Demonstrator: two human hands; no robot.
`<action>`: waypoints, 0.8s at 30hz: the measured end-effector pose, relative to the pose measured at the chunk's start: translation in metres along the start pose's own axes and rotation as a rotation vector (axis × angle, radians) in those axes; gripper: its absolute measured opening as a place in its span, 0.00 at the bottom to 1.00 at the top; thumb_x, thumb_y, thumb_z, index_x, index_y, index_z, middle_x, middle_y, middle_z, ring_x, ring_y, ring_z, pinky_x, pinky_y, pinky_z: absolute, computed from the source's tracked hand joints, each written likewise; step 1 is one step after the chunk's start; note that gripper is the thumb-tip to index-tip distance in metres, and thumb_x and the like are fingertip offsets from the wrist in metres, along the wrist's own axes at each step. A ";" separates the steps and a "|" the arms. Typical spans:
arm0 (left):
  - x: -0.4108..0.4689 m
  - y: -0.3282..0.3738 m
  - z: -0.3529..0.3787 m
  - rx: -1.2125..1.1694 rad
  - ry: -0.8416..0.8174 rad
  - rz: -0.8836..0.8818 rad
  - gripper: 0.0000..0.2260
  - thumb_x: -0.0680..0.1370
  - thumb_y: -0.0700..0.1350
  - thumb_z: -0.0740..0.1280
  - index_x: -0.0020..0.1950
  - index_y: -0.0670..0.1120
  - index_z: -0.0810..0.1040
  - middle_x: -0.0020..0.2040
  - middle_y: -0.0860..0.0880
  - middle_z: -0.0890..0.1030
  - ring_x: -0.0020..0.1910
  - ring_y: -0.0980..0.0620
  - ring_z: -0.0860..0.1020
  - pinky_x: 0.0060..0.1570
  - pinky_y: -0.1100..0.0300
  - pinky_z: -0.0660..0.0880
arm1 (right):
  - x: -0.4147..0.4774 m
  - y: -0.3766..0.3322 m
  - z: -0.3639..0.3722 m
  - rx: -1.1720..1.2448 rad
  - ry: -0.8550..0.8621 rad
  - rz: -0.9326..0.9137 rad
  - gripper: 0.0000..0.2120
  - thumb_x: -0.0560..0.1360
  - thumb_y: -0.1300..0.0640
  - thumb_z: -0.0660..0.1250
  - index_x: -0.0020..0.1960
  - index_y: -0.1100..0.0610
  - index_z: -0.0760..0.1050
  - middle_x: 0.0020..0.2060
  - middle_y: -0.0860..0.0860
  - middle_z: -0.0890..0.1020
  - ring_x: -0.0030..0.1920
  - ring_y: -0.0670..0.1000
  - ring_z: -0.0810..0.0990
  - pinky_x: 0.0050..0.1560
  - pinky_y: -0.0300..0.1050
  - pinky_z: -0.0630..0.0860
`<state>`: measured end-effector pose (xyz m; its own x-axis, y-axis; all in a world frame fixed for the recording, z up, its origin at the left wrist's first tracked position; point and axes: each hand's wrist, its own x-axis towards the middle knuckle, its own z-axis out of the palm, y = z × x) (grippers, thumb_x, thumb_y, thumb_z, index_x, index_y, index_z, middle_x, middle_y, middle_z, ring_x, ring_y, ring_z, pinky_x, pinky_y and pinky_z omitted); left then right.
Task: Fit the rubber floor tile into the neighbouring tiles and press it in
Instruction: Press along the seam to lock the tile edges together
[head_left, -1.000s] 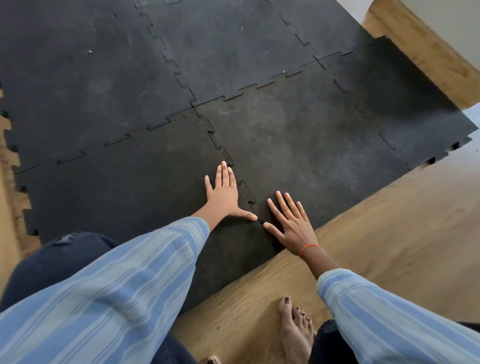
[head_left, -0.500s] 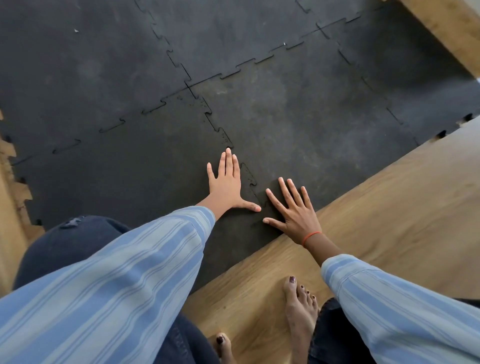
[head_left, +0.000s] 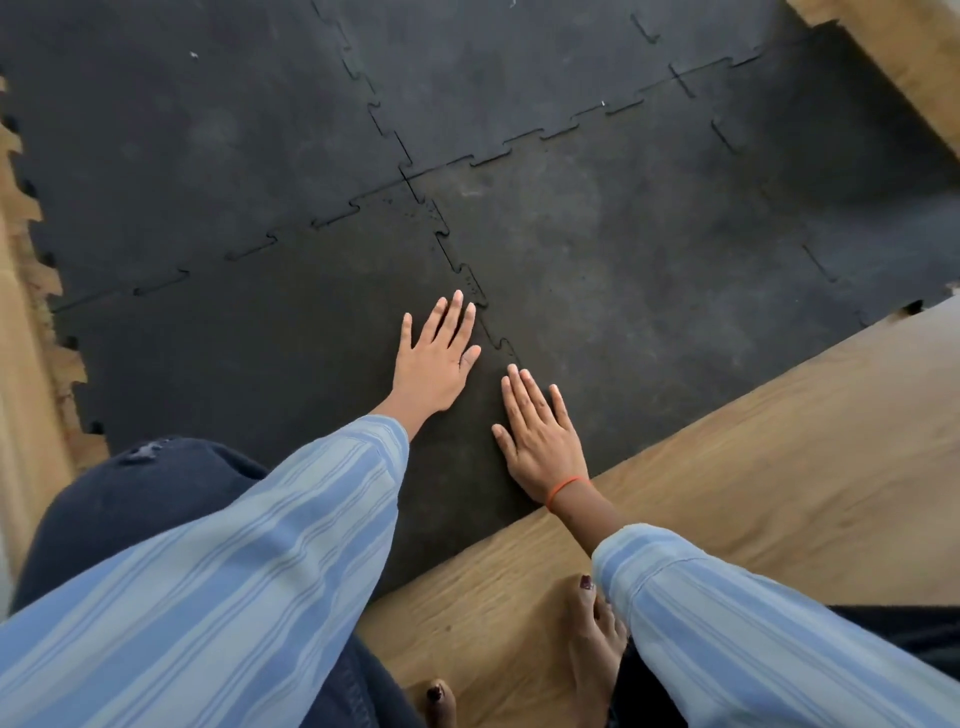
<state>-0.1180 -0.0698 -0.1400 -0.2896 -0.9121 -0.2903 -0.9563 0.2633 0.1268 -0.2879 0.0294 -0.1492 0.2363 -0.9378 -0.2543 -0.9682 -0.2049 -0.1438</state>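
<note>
Several black rubber floor tiles with jigsaw edges lie joined on a wooden floor. The near-left tile (head_left: 260, 353) meets the near-right tile (head_left: 649, 270) along a toothed seam (head_left: 462, 270) that runs toward me. My left hand (head_left: 434, 358) lies flat, palm down, on the near-left tile just left of that seam. My right hand (head_left: 540, 436) lies flat, fingers together, at the near end of the seam by the tile's front edge. Neither hand grips anything.
Wooden floor (head_left: 753, 467) borders the mat on the right and in front. Toothed mat edges (head_left: 47, 291) show bare at the left. My knee in dark jeans (head_left: 130, 493) rests on the near-left tile; my bare feet (head_left: 592, 649) stand on the wood.
Both hands have stayed flat beside the seam. My left thumb has drawn in against the palm and my right hand's fingers have closed together. The camera has shifted over the mat.
</note>
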 end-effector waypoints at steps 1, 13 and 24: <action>0.002 -0.003 -0.004 0.014 -0.016 0.009 0.26 0.84 0.56 0.44 0.80 0.50 0.41 0.80 0.51 0.41 0.79 0.52 0.44 0.74 0.41 0.44 | 0.003 -0.001 -0.002 0.007 -0.010 -0.006 0.28 0.81 0.43 0.43 0.76 0.54 0.39 0.76 0.48 0.41 0.76 0.48 0.37 0.74 0.47 0.32; 0.044 -0.049 -0.028 -0.020 -0.100 -0.076 0.25 0.84 0.56 0.43 0.79 0.56 0.39 0.79 0.55 0.36 0.78 0.53 0.39 0.75 0.41 0.42 | 0.100 -0.014 -0.022 0.021 -0.005 -0.064 0.31 0.77 0.44 0.34 0.77 0.55 0.40 0.77 0.48 0.40 0.75 0.46 0.35 0.75 0.49 0.35; 0.070 -0.090 -0.042 -0.069 -0.114 -0.162 0.26 0.83 0.57 0.44 0.79 0.55 0.39 0.79 0.55 0.36 0.78 0.54 0.38 0.75 0.41 0.42 | 0.180 -0.028 -0.042 -0.009 -0.040 -0.106 0.28 0.82 0.46 0.40 0.77 0.55 0.37 0.77 0.49 0.39 0.76 0.47 0.35 0.76 0.51 0.35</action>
<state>-0.0504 -0.1711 -0.1320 -0.1389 -0.8982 -0.4171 -0.9869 0.0908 0.1330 -0.2217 -0.1458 -0.1505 0.3408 -0.8987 -0.2761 -0.9381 -0.3055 -0.1634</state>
